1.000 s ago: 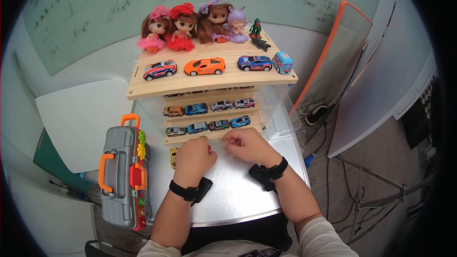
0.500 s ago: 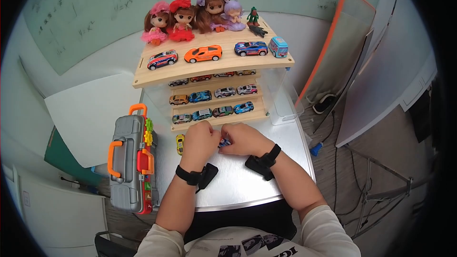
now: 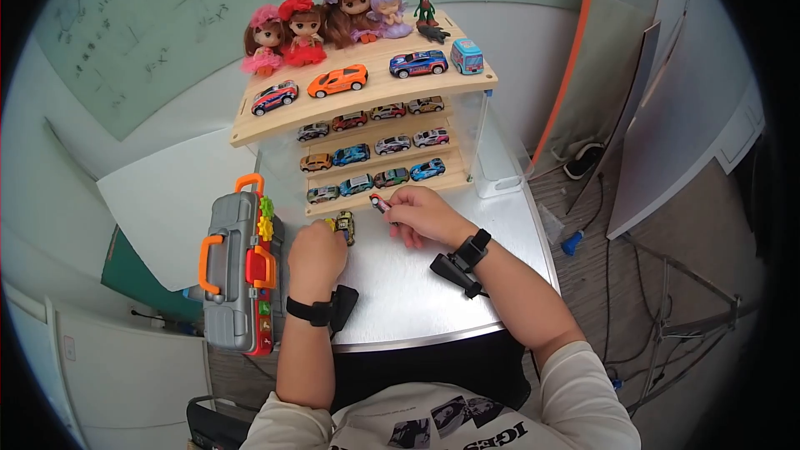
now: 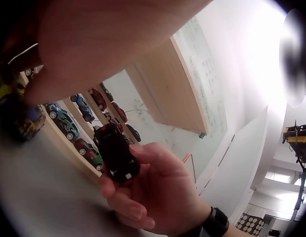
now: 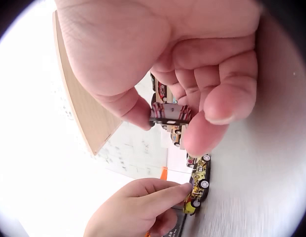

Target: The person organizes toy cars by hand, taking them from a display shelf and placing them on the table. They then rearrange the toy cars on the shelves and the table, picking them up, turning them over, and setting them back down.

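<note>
In the head view a small yellow-and-black patterned car stands on the metal table beside a yellow car, which is partly hidden. My left hand pinches the patterned car at its side; in the right wrist view its fingertips lie against that car. My right hand holds a small red-and-white car between thumb and finger, raised just in front of the shelf. Seen from the left wrist, this car's dark underside faces the camera.
A stepped wooden rack with rows of small cars stands behind the hands, under a wooden top bearing dolls, larger cars and a toy bus. To the left is a grey toolbox; a clear bin is at the right.
My hands have moved apart, the left one down-left to the yellow car. The patterned car now shows there, and the car in my right hand has come into clearer view. The head view has shifted.
</note>
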Motion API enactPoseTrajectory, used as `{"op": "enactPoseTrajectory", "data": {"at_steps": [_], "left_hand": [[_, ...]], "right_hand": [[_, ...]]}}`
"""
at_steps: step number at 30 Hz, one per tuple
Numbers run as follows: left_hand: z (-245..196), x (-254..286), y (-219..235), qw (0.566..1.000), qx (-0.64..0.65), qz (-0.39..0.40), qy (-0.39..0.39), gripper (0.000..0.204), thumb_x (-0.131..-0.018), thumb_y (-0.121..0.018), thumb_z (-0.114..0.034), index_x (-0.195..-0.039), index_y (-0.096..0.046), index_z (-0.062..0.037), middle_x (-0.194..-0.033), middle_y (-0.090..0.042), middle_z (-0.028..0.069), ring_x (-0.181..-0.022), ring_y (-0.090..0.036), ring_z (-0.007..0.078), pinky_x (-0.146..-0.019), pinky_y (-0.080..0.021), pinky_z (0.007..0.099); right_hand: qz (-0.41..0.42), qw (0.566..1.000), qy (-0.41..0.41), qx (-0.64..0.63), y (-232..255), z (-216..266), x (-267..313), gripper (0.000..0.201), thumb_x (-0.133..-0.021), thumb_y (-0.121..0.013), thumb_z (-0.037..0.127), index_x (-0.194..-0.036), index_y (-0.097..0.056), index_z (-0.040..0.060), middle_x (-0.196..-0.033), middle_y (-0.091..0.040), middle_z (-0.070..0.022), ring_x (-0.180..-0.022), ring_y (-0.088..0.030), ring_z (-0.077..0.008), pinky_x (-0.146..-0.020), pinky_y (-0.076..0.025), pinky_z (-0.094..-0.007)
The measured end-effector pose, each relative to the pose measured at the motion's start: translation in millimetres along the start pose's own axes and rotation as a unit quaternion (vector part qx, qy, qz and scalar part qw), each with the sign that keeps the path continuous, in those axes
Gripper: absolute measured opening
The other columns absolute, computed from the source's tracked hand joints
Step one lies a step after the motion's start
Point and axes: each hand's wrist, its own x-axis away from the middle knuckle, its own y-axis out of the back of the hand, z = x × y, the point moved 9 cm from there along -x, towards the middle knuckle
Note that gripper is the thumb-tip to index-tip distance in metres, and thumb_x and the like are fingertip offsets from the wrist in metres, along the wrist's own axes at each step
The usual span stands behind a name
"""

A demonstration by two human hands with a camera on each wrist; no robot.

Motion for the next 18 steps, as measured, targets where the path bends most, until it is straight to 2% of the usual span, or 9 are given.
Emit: {"op": "enactPoseTrajectory", "data": {"at_steps": [4,5,6,7,9,13,15,18], "left_hand": [[-10,-2,2,1.000,0.008,0.004,-0.004,0.037,-0.090,-0.071,-0.030,-0.098,-0.069,0.0064,-0.094,-0.071,0.0311,-0.092,-0.070,0.0462,-0.080,-0.057,0.0529],[-17,-2,1,0.998,0.037,0.014,-0.042,0.040,-0.089,-0.074,-0.031,-0.098,-0.069,0.0077,-0.094,-0.071,0.0314,-0.091,-0.070,0.0466,-0.080,-0.057,0.0531],[-24,-1,-1,0.994,0.066,0.026,-0.078,0.043,-0.087,-0.076,-0.032,-0.097,-0.068,0.0090,-0.094,-0.070,0.0316,-0.091,-0.070,0.0469,-0.080,-0.057,0.0533],[-28,-1,1,0.994,0.065,0.028,-0.079,0.043,-0.087,-0.076,-0.032,-0.097,-0.068,0.0090,-0.094,-0.070,0.0316,-0.091,-0.070,0.0469,-0.080,-0.057,0.0533],[-53,3,0,0.984,0.085,0.071,-0.142,0.047,-0.080,-0.083,-0.031,-0.095,-0.066,0.0097,-0.093,-0.071,0.0305,-0.091,-0.070,0.0471,-0.080,-0.056,0.0523],[-55,-13,-4,0.984,0.100,0.047,-0.141,0.049,-0.073,-0.089,-0.027,-0.096,-0.064,0.0082,-0.094,-0.071,0.0294,-0.093,-0.070,0.0460,-0.082,-0.056,0.0499],[-65,-21,-11,0.975,0.076,0.093,-0.185,0.060,-0.068,-0.091,-0.030,-0.108,-0.064,0.0064,-0.102,-0.072,0.0268,-0.099,-0.070,0.0418,-0.084,-0.055,0.0464],[-78,-28,-21,0.961,0.087,0.155,-0.214,0.061,-0.063,-0.092,-0.030,-0.108,-0.066,0.0025,-0.099,-0.072,0.0225,-0.095,-0.071,0.0382,-0.082,-0.055,0.0414]], "right_hand": [[-0.021,0.999,0.014,-0.038,10,-3,-5,0.018,-0.096,-0.063,0.016,-0.100,-0.057,0.0001,-0.085,-0.072,-0.0130,-0.053,-0.067,-0.0162,-0.044,-0.053,-0.0278],[-0.020,0.999,0.018,-0.046,10,-3,-5,0.018,-0.097,-0.063,0.016,-0.101,-0.056,-0.0005,-0.088,-0.073,-0.0144,-0.054,-0.068,-0.0173,-0.046,-0.056,-0.0285],[-0.021,0.998,0.018,-0.049,10,-4,-5,0.018,-0.097,-0.063,0.016,-0.101,-0.056,-0.0005,-0.088,-0.073,-0.0144,-0.054,-0.068,-0.0173,-0.046,-0.056,-0.0285],[-0.019,0.999,0.016,-0.048,9,-4,-5,0.018,-0.097,-0.063,0.016,-0.100,-0.056,-0.0003,-0.090,-0.073,-0.0149,-0.055,-0.069,-0.0175,-0.046,-0.056,-0.0285],[-0.016,0.999,0.014,-0.045,9,-1,-4,0.018,-0.097,-0.063,0.016,-0.100,-0.056,-0.0002,-0.092,-0.073,-0.0155,-0.056,-0.069,-0.0177,-0.047,-0.057,-0.0284],[-0.051,0.995,0.013,-0.082,19,-1,-1,0.018,-0.098,-0.062,0.018,-0.100,-0.055,0.0009,-0.092,-0.073,-0.0152,-0.055,-0.068,-0.0169,-0.046,-0.056,-0.0284],[-0.062,0.994,0.022,-0.093,24,1,-2,0.018,-0.098,-0.062,0.018,-0.101,-0.055,0.0015,-0.091,-0.073,-0.0146,-0.054,-0.067,-0.0163,-0.045,-0.056,-0.0281],[-0.069,0.992,0.026,-0.102,26,2,1,0.016,-0.098,-0.062,0.018,-0.099,-0.056,0.0043,-0.083,-0.069,-0.0102,-0.050,-0.063,-0.0135,-0.042,-0.051,-0.0264]]}}
